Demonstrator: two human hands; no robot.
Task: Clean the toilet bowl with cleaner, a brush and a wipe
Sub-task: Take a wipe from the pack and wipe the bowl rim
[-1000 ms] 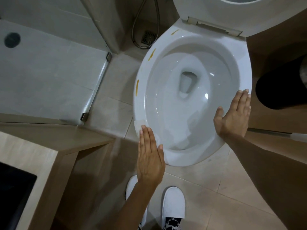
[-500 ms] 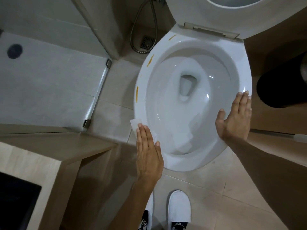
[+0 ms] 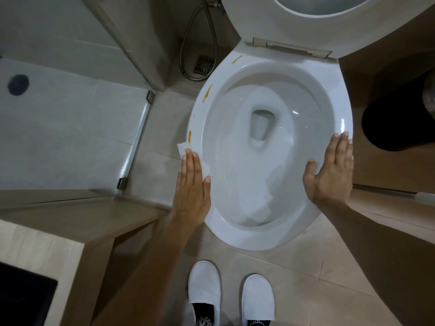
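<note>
The white toilet bowl [image 3: 329,95] fills the middle of the view, its seat and lid [image 3: 306,24] raised at the top. Several yellow-brown smears [image 3: 207,92] mark the left rim. My left hand [image 3: 191,184] lies flat with straight fingers on a white wipe [image 3: 183,148], pressing it onto the left rim just below the lowest smear. My right hand [image 3: 332,170] rests flat and open on the right rim. White tissue lies inside the bowl near its front.
A wooden counter [image 3: 58,231] juts in at lower left. A glass shower panel [image 3: 138,137] stands left of the bowl, with a metal hose [image 3: 186,55] and floor drain [image 3: 204,64] behind. A black bin [image 3: 395,123] sits at right. My white slippers [image 3: 230,295] stand on the tile.
My left hand has slid the wipe forward along the left rim, toward the lowest smear. My right hand has stayed flat on the right rim.
</note>
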